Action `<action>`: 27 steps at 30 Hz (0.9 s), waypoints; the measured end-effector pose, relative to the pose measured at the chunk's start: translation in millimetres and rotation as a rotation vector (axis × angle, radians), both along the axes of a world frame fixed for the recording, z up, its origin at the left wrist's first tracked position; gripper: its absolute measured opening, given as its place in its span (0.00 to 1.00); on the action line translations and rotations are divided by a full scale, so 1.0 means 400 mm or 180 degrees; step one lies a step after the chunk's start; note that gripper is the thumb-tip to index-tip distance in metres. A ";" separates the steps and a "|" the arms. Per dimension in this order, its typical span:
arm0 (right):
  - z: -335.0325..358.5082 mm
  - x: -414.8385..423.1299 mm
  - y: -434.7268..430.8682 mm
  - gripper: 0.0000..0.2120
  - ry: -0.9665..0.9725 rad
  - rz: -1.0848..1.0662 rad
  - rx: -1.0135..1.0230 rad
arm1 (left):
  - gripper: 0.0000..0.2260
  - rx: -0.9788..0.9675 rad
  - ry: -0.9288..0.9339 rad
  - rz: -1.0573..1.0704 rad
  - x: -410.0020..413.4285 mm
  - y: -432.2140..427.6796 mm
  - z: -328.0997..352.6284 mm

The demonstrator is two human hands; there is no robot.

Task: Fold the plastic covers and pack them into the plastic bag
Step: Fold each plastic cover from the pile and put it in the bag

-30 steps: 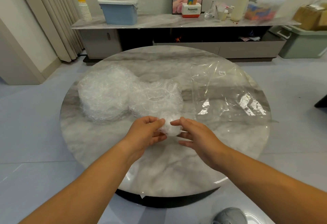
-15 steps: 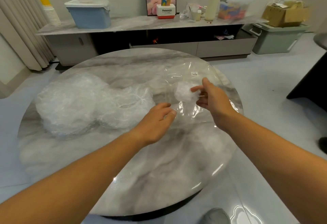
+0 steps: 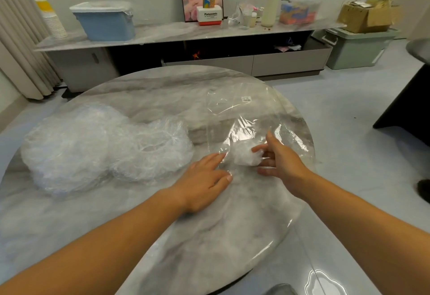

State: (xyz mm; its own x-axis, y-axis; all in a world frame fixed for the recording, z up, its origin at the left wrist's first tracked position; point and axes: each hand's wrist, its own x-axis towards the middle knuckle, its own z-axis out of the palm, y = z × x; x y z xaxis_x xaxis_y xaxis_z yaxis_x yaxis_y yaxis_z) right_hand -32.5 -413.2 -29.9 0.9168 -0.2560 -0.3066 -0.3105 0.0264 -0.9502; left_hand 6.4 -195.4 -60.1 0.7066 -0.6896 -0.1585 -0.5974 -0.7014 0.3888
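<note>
At the counter's [image 3: 162, 236] 3 o'clock edge, the right hand [image 3: 279, 163] pinches a folded plastic cover [image 3: 245, 157] against the clear plastic bag [image 3: 256, 110]. The left hand [image 3: 204, 184], fingers straight, pins the film. If the mouth clings shut, the wad could unfold outside.

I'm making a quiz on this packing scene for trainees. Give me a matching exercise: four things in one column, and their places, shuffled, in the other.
Things:
1. folded cover
2. pile of covers
3. bag
4. blue bin

Places:
A. on the shelf
B. left side of the table
C. in the right hand
D. flat on the table's right side

Pairs: 1-C, 2-B, 3-D, 4-A
</note>
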 end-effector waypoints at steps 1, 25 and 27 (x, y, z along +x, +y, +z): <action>-0.007 -0.003 -0.004 0.27 0.0021 -0.0051 0.0044 | 0.21 0.0095 -0.0064 -0.0005 -0.001 -0.001 -0.001; -0.074 0.000 -0.039 0.36 -0.0020 0.0106 -0.0355 | 0.38 0.0822 -0.0976 -0.0224 0.023 -0.003 0.003; -0.070 -0.002 -0.038 0.36 -0.0041 0.0114 -0.0342 | 0.38 0.0822 -0.0979 -0.0304 0.024 -0.001 0.002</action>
